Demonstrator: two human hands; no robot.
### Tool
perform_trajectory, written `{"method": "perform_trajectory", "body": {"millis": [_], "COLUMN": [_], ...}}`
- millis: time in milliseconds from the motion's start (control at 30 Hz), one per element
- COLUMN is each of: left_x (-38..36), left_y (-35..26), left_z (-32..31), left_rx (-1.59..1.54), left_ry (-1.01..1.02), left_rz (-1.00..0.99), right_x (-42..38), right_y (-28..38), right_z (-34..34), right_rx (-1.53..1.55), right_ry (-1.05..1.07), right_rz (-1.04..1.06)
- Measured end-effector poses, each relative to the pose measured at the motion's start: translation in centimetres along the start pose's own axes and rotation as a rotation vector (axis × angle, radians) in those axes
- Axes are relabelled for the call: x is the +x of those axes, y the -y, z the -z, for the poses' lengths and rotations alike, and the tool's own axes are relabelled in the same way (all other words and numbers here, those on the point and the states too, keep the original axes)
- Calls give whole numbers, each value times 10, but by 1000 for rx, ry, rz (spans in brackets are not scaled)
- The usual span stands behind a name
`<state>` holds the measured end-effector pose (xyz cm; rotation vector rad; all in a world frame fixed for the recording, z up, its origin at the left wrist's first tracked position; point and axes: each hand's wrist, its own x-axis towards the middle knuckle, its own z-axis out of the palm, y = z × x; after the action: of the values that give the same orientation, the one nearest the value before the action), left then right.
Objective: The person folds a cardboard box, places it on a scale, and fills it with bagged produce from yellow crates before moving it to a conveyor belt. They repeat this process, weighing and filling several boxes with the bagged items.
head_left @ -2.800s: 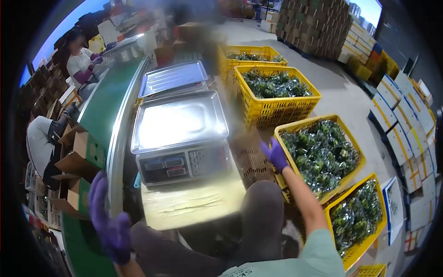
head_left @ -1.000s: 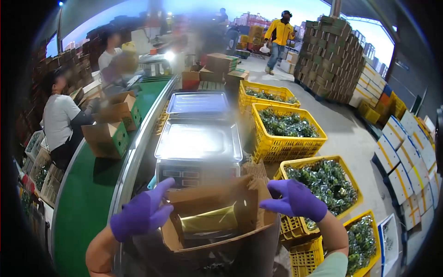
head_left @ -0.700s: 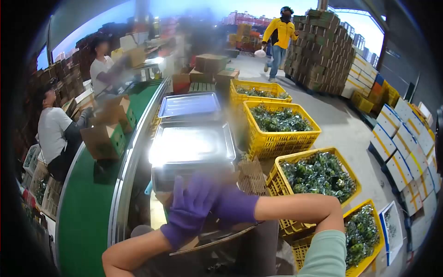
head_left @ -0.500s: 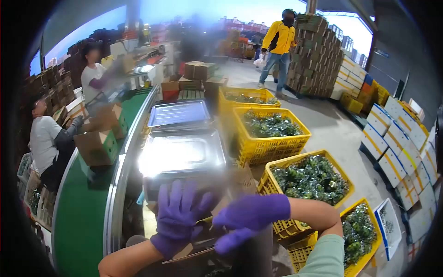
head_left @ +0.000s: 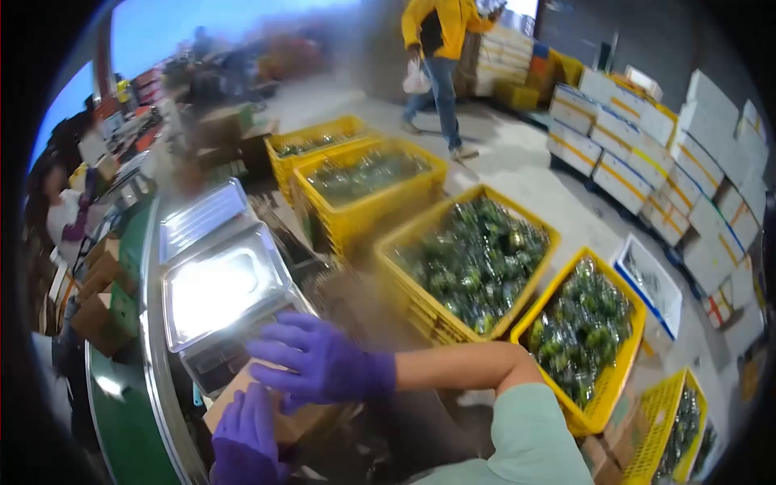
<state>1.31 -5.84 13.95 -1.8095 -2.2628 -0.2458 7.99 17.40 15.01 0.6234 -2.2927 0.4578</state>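
Note:
Both my hands wear purple gloves and are at a brown cardboard box (head_left: 303,424) low in front of me. My left hand (head_left: 245,440) lies against the box's near left part, fingers stretched forward. Above it, my right hand (head_left: 319,361) reaches across the top with its fingers extended to the left, a little apart. Neither hand grips anything. The box's far edge touches the view of a scale-like unit with a shiny metal tray (head_left: 222,287); my forearm and gloves hide part of the box.
Yellow crates (head_left: 465,323) of plastic-wrapped green produce stand to the right. A green conveyor belt (head_left: 121,404) with open cartons (head_left: 107,323) runs on the left. A person in a yellow jacket (head_left: 440,32) walks at the back, near stacked white boxes (head_left: 630,137).
My view has swung right. Both hands have come down onto the box, whose top now appears flat under them. The person in the yellow jacket has stepped closer.

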Motion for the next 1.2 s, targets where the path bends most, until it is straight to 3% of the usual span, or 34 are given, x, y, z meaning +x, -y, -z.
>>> {"method": "perform_trajectory", "body": {"millis": [33, 133, 200, 267, 300, 333, 400, 433, 500, 533, 567, 600, 633, 667, 700, 733, 767, 800, 833, 900, 933, 967, 1000, 1067, 1100, 1133, 1200], "left_x": [-3, 15, 26, 31, 34, 32, 33, 38, 41, 50, 64, 84, 117, 156, 203, 258, 313, 357, 389, 437, 453, 455, 465, 470, 469, 470, 469], "left_y": [-2, -10, -12, -8, -3, -3, -4, 0, 25, 38, 53, 65, 70, 70, 58, 4, -50, -49, -73, -119, -125, -148, -151, -152, -149, -146, -151], "left_z": [6, 32, 21, 13, 14, 20, 42, 49, 65, 68, 63, 53, 33, 1, -32, -54, -76, -126, -139, -186, -236, -240, -257, -240, -243, -242, -236], "left_rx": [-183, -81, 97, -101, -209, -202, -468, -538, -622, -661, -713, -789, -882, -976, -1041, -1079, -1122, -1313, -1152, -1235, -836, -824, -803, -905, -949, -998, -1032], "left_ry": [130, 169, 228, 257, 255, 269, 227, 123, -208, -348, -450, -504, -494, -409, -335, -306, -272, -254, -34, 152, 110, 177, 121, 249, 297, 332, 359], "left_rz": [146, 55, 9, 53, 107, 107, 386, 475, 594, 624, 634, 638, 643, 635, 602, 478, 354, 270, 372, 293, 254, 434, 411, 409, 426, 433, 445], "right_x": [-3, -24, -29, -33, -29, -33, -52, -68, -109, -132, -174, -218, -259, -309, -390, -423, -444, -463, -500, -536, -539, -549, -557, -494, -499, -503, -553], "right_y": [2, 3, -5, -13, -24, -31, -49, -60, -119, -153, -187, -224, -239, -273, -320, -329, -327, -323, -338, -364, -371, -385, -402, -382, -396, -398, -411], "right_z": [0, -23, -30, -41, -30, -22, -4, 18, 64, 72, 101, 110, 138, 145, 142, 165, 184, 200, 206, 212, 212, 198, 191, 168, 152, 149, 144], "right_rx": [-115, -21, 11, 66, 310, 319, 518, 667, 239, 81, 65, -46, -215, -282, -753, -670, -530, -383, -333, -225, -165, -259, -109, -324, -345, -418, -170], "right_ry": [-224, 81, 24, -97, 20, 8, -259, -405, -452, -656, -593, -688, -483, -559, -537, -441, -429, -417, -395, -246, -111, -71, -22, 9, 172, 321, 361], "right_rz": [114, -114, -97, -16, -50, -54, -202, -270, -460, -577, -703, -821, -1020, -1204, -1158, -1438, -1587, -1728, -1798, -1954, -2038, -2078, -2116, -2200, -2251, -2154, -1917]}}
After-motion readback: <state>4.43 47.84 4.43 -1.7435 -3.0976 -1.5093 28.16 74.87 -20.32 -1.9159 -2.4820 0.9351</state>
